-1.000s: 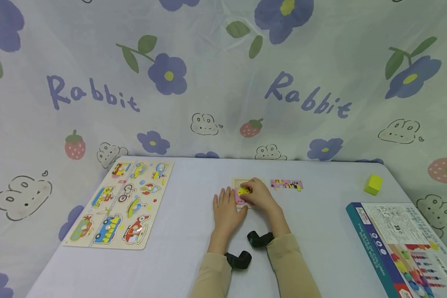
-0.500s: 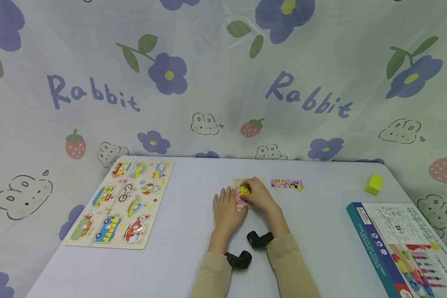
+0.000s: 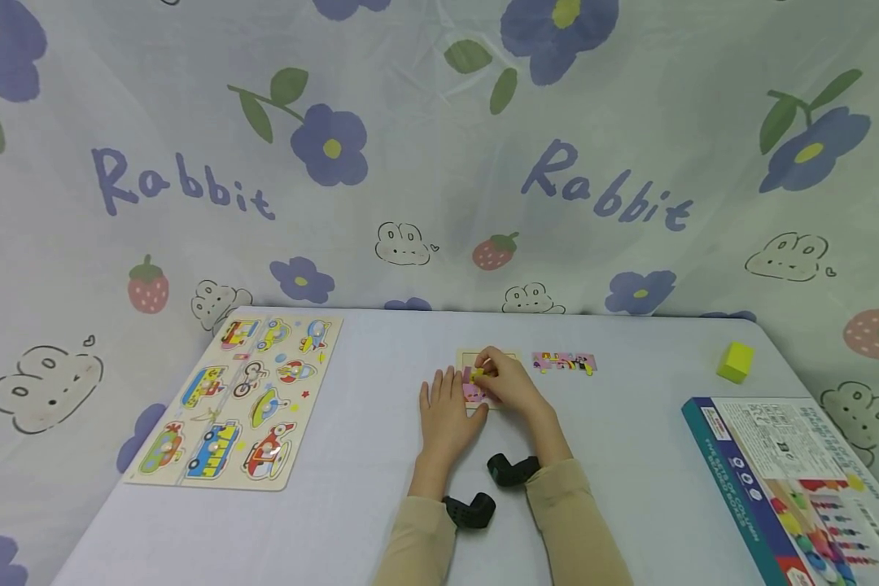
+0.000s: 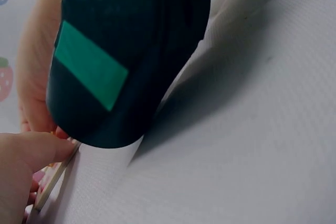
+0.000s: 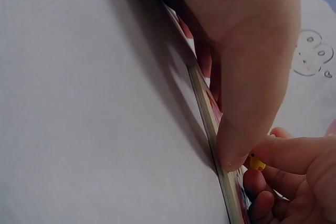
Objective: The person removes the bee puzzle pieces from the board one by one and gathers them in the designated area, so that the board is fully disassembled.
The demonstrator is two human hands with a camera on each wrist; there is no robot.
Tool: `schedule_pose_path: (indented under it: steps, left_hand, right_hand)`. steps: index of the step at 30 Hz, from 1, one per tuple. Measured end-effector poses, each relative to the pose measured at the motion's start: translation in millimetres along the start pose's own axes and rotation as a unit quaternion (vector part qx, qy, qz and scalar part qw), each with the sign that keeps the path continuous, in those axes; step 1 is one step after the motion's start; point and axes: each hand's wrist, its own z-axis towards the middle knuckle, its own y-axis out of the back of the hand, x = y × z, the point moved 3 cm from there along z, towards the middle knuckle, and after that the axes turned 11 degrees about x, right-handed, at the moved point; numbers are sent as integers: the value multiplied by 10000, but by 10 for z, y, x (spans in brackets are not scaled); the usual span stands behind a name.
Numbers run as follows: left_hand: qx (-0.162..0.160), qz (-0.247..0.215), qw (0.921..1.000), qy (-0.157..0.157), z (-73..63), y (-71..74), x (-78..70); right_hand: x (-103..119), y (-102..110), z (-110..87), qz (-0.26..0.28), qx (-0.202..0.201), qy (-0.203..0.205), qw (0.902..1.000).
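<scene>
A small wooden-framed puzzle board (image 3: 509,356) with pink pieces lies flat on the table. My left hand (image 3: 443,415) rests on its left side with fingers straight; in the left wrist view, the thumb (image 4: 44,148) touches the board's edge. Between the thumb and fingers of my right hand (image 3: 513,387) is a small yellow puzzle piece (image 5: 256,162), pinched over the board. Much of that piece and the board is hidden by the hands. To the right lies a pink strip of joined puzzle pieces (image 3: 564,363) with coloured pictures.
A large wooden vehicle puzzle (image 3: 245,407) lies at the left. On the right are a yellow block (image 3: 735,362) and a boxed bead toy (image 3: 798,480). Black wrist cameras (image 3: 471,511) sit close together between the forearms. A patterned curtain (image 3: 425,163) hangs behind the table.
The right fingers have shifted and turned slightly over the board, so less of the yellow piece shows now. My left hand has stayed in place.
</scene>
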Motion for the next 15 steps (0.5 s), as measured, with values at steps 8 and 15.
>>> schedule_pose_path:
  steps: [8,15]
  left_hand:
    - [32,20,10000,2,6,-1,-1]
    - [15,91,10000,26,9,-8,1]
  right_hand:
    - [-32,60,0,265,-227,-14,9994]
    - [-143,204,-47,1025,-506,-319,9929]
